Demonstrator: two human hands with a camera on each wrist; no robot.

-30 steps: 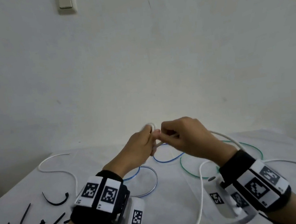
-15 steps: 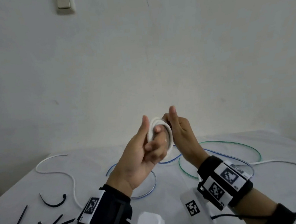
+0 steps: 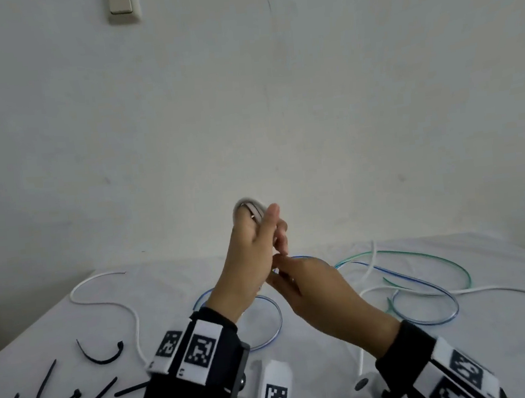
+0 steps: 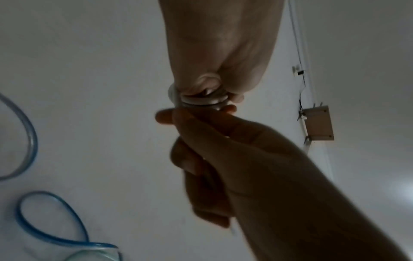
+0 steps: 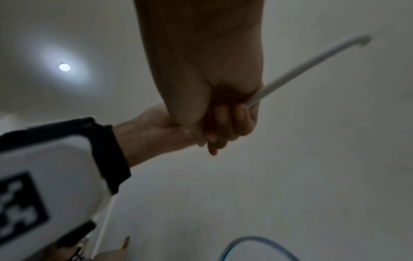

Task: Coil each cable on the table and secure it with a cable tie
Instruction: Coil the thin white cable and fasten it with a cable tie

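Observation:
My left hand [image 3: 252, 244] is raised above the table and grips a small coil of white cable [image 3: 251, 209]. In the left wrist view its fingers [image 4: 210, 83] curl round the stacked turns of the coil [image 4: 201, 101]. My right hand [image 3: 308, 287] sits just below and to the right of the left one, touching it. Its fingers [image 5: 223, 121] are curled round the loose strand of white cable [image 5: 301, 68], which runs away up and to the right. Several black cable ties [image 3: 100, 355] lie at the table's left front.
A blue cable [image 3: 423, 289] and a green cable [image 3: 436, 251] loop over the white table [image 3: 168, 304] at the right, and another blue loop [image 3: 274, 319] lies under my hands. White cable lengths trail at the left [image 3: 104, 302] and right [image 3: 504, 291].
My right hand has dropped from beside the coil to below my left hand. The left hand has turned and lifted the coil a little higher.

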